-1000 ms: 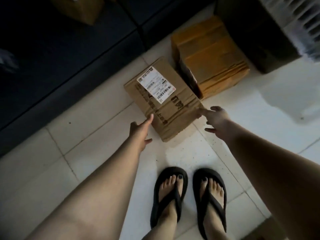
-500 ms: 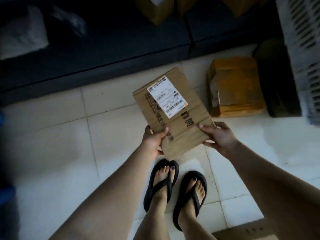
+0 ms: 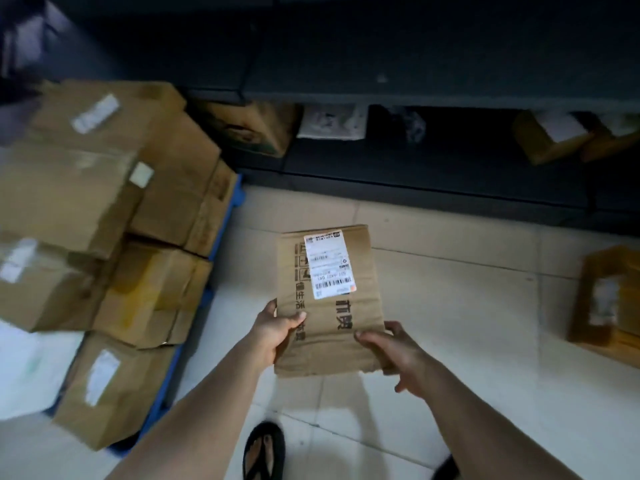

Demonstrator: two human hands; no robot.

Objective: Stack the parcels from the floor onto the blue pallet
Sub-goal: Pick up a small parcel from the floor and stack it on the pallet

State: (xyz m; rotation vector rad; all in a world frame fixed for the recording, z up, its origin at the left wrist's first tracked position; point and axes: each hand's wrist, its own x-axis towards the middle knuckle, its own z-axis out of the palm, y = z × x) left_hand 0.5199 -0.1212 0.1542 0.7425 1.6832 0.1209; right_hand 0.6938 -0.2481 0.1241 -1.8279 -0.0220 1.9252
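Parcel (image 3: 329, 306) held w/ both hands over tiled floor (image 3: 450, 306), blue pallet (image 3: 230, 216) left.

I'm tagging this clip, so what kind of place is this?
Probably a parcel depot or storeroom: labelled cardboard boxes stacked on a blue pallet, dark shelves holding more packages, and both hands carrying a labelled parcel.

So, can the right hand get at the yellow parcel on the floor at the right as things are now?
Probably not yet. The right hand and the left hand both hold the flat parcel. The floor up to the yellow parcel is bare, so only the load hinders it.
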